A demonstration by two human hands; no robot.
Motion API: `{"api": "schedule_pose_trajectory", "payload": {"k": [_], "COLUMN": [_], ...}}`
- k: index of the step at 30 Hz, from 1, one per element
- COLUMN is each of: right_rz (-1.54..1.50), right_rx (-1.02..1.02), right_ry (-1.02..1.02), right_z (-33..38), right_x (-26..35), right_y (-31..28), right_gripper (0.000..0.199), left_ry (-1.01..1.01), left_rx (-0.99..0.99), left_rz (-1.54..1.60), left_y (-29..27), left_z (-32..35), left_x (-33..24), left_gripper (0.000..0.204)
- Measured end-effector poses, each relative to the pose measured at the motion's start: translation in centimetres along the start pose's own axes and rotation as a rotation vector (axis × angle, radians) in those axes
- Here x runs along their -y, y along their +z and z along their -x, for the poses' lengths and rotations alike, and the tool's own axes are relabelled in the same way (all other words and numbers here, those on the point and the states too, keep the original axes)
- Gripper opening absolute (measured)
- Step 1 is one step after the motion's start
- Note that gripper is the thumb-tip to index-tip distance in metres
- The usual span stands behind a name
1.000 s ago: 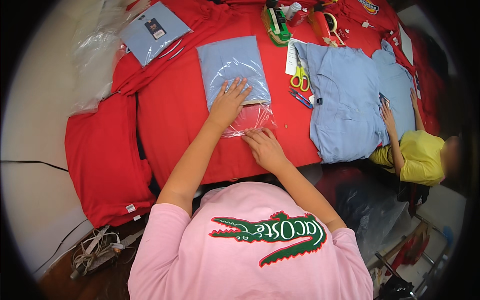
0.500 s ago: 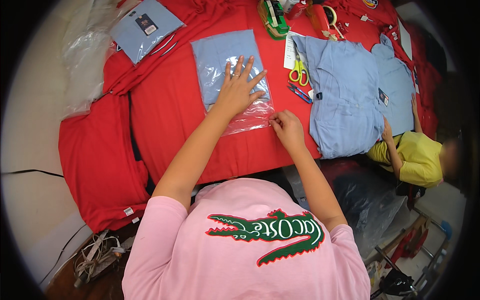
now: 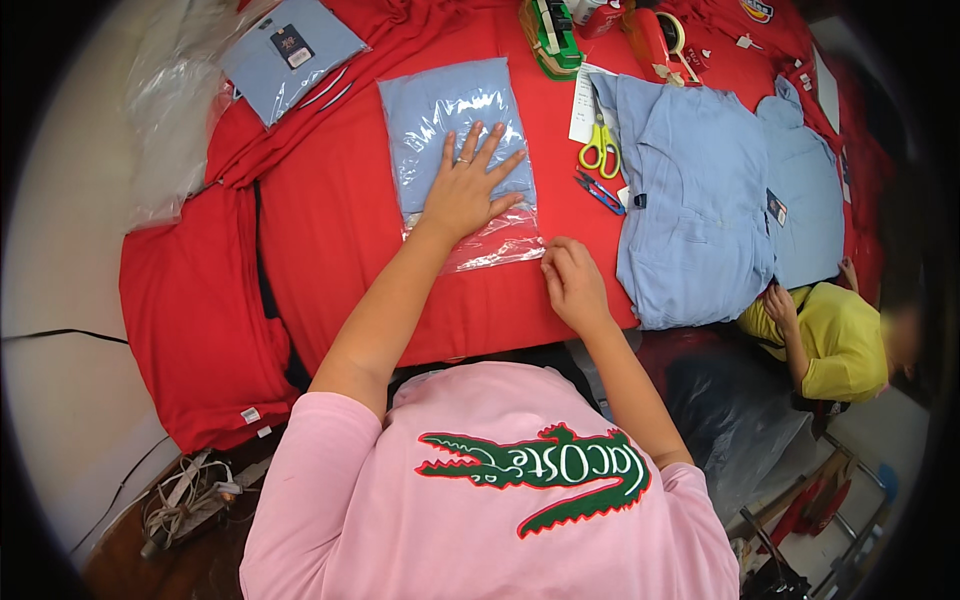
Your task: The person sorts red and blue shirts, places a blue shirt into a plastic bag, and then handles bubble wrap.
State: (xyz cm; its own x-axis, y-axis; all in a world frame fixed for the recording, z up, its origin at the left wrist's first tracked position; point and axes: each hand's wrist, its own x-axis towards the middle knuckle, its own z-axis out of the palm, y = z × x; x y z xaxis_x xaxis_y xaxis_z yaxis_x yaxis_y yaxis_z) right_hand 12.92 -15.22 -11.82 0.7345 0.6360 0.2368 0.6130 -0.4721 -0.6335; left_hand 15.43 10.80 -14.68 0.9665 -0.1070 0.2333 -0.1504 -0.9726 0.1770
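A folded light-blue garment [image 3: 425,115] lies inside a clear plastic bag [image 3: 500,242] on the red cloth. My left hand [image 3: 468,192] presses flat on the bag over the garment's lower part, its fingers spread. Below the garment, the bag's loose end lies flat and shows red through it. At that end's right corner, the fingertips of my right hand [image 3: 575,283] are pinched together on the plastic edge.
To the right lie yellow scissors [image 3: 600,150], blue thread snips [image 3: 600,192] and blue shirts [image 3: 695,200], with a person in yellow [image 3: 845,340] beside them. A green tape dispenser [image 3: 552,40] stands at the back. Another bagged garment [image 3: 290,60] lies far left.
My left hand has slid slightly down and left on the bag. The garment inside looks smoother and the bag straighter. The other person's hands have shifted down.
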Motion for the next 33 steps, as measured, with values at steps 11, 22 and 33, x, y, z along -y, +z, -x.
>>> {"api": "schedule_pose_trajectory", "payload": {"k": [11, 22, 33], "right_rz": [0.056, -0.118, -0.17], "right_rx": [0.308, 0.108, 0.031], "right_ry": [0.166, 0.308, 0.085], "right_z": [-3.9, -2.2, 1.4], "right_x": [-0.4, -0.4, -1.4], "right_y": [-0.1, 0.8, 0.3], "right_gripper": [0.023, 0.013, 0.012], "left_ry": [-0.001, -0.005, 0.025], "left_rx": [-0.03, -0.034, -0.059], "left_rz": [-0.011, -0.033, -0.051], "left_y": [0.0, 0.2, 0.6], "left_z": [0.0, 0.1, -0.1], "left_x": [-0.4, -0.3, 0.1], "left_gripper": [0.07, 0.069, 0.071]}}
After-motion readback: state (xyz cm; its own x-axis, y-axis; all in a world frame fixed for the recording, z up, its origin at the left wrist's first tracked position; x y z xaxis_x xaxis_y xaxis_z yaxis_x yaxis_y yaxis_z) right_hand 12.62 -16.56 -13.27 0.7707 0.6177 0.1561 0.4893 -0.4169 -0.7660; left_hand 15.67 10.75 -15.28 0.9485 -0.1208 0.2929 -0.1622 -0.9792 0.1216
